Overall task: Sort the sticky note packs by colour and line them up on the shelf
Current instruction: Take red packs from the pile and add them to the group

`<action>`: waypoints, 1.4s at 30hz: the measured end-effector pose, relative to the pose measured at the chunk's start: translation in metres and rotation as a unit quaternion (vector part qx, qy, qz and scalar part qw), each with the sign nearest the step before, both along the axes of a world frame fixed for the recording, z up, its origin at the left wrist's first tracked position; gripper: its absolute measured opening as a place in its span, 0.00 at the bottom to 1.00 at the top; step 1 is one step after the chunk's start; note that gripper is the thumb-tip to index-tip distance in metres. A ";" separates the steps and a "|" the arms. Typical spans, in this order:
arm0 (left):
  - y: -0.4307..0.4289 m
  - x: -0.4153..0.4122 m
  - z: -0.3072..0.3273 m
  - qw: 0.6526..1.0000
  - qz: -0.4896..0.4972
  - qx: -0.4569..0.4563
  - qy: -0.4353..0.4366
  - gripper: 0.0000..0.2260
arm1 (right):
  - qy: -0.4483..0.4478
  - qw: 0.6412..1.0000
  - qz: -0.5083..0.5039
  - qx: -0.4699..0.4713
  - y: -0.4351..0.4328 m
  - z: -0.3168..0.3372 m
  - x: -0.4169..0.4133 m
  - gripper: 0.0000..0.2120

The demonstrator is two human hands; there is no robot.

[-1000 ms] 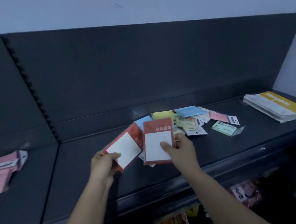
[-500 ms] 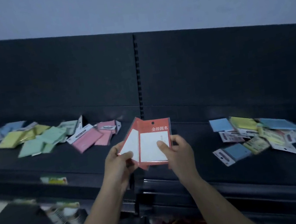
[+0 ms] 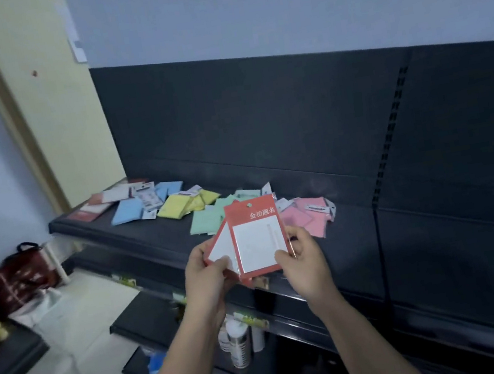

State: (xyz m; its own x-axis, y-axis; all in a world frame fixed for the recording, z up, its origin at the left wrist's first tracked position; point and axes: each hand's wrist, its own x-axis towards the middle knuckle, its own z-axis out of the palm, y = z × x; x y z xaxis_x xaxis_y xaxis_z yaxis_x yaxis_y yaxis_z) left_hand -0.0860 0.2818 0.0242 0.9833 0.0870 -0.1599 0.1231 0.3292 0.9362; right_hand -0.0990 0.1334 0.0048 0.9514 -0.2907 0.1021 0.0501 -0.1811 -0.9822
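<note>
- Swinging left along the shelf since half a second ago, the view now takes in the sorted end near the wall, and the red packs (image 3: 256, 242) ride higher in front of the green pile than they did.
- Nearest me, the left hand (image 3: 204, 277) pinches the lower corner of the rear pack, which fans out to the left, while the right hand (image 3: 304, 263) clamps the front pack by its lower right edge, thumb on the white panel. Both hands are closed on the packs, held in the air above the shelf's front lip, not touching it.
- Just beyond them lie the green packs (image 3: 207, 220) and, to the right, the pink packs (image 3: 307, 217), loosely heaped, not in a line.
- Further back sit the yellow packs (image 3: 185, 203), then the blue packs (image 3: 132, 208).
- At the far end by the wall rests a red stack (image 3: 98, 205) on the shelf (image 3: 162, 232).
- My guess is these two belong on that far stack. It would pay to square the fanned pair into one neat bundle first, carry them over the other colours without brushing the heaps, and set them down with edges flush.
- Slick wrappers may slide, so a firm pinch seems wise.
</note>
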 end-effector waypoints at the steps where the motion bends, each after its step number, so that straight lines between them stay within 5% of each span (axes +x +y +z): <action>1: 0.013 0.004 0.000 1.000 0.007 0.005 -0.002 0.12 | 0.002 1.000 0.007 -0.003 0.013 -0.002 0.007 0.17; 14: 0.128 0.100 -0.015 0.992 0.116 0.057 0.004 0.10 | -0.002 0.998 0.031 -0.062 0.124 -0.009 0.121 0.12; 22: 0.176 0.198 -0.018 0.985 0.153 0.084 0.011 0.10 | -0.054 0.990 0.074 -0.107 0.177 -0.008 0.225 0.27; 30: 0.227 0.279 -0.026 0.975 0.202 0.091 0.018 0.11 | -0.091 0.974 0.128 -0.163 0.219 -0.004 0.308 0.24; 42: 0.298 0.411 -0.032 0.975 0.148 0.165 0.022 0.14 | -0.002 0.970 0.086 -0.229 0.295 0.006 0.427 0.23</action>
